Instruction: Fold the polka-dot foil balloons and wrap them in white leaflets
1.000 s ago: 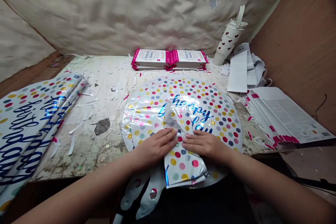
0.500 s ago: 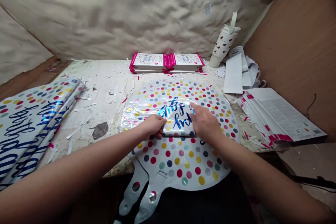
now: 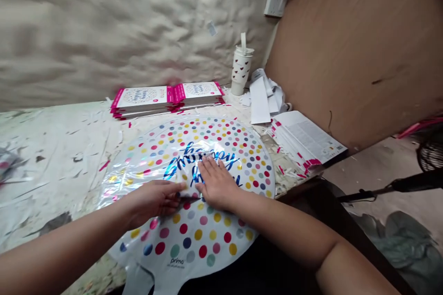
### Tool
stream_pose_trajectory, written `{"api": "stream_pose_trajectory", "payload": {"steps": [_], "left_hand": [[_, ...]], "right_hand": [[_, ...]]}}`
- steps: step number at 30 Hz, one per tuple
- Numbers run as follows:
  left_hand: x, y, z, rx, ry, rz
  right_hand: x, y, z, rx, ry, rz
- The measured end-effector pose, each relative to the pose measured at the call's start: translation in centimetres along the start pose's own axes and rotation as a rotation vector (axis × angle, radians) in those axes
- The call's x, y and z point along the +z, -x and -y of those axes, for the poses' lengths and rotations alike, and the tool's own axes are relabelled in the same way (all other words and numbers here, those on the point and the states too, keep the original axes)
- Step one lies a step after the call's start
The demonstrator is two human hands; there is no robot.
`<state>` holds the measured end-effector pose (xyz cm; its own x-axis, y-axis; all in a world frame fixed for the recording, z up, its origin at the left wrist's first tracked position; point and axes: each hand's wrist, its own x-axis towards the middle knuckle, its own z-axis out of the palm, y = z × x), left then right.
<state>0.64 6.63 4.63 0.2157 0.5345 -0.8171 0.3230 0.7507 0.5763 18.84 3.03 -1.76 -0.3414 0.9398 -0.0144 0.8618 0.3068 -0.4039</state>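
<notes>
A flat round foil balloon (image 3: 204, 239) with coloured dots and blue lettering lies on the worktable in front of me. On top of it lies a folded balloon (image 3: 188, 173) of the same print. My left hand (image 3: 154, 200) pinches the folded piece at its near left edge, fingers closed on it. My right hand (image 3: 215, 184) lies flat on the folded piece with fingers stretched out, pressing it down.
Two stacks of pink-edged printed cards (image 3: 166, 97) sit at the back of the paint-flecked table (image 3: 51, 147). A white cup with hearts (image 3: 241, 67) and loose white paper (image 3: 261, 101) stand at back right. A stack of printed sheets (image 3: 304, 138) lies at the right edge.
The folded balloon was folded up from the near edge onto the middle of the round balloon. My right hand flattened onto it. The view swung to the right.
</notes>
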Motion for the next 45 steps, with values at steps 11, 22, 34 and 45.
{"api": "stream_pose_trajectory", "payload": {"steps": [11,22,34,45], "left_hand": [[0.6,2.0,0.3,0.199,0.229,0.031],[-2.0,5.7,5.3,0.537,-0.107,0.223],[0.3,5.1,0.2,0.721,-0.627,0.346],[15.4,-0.5,4.4,1.08,-1.336,0.035]], "right_hand": [[-14.8,6.1,-18.6,1.012,0.288,-0.208],[-11.1,4.4,-6.3,0.615,0.06,-0.175],[-9.3,3.4,-1.1,0.075,-1.222,0.501],[-10.2,0.9,-9.7,0.586,-1.51,-0.32]]}}
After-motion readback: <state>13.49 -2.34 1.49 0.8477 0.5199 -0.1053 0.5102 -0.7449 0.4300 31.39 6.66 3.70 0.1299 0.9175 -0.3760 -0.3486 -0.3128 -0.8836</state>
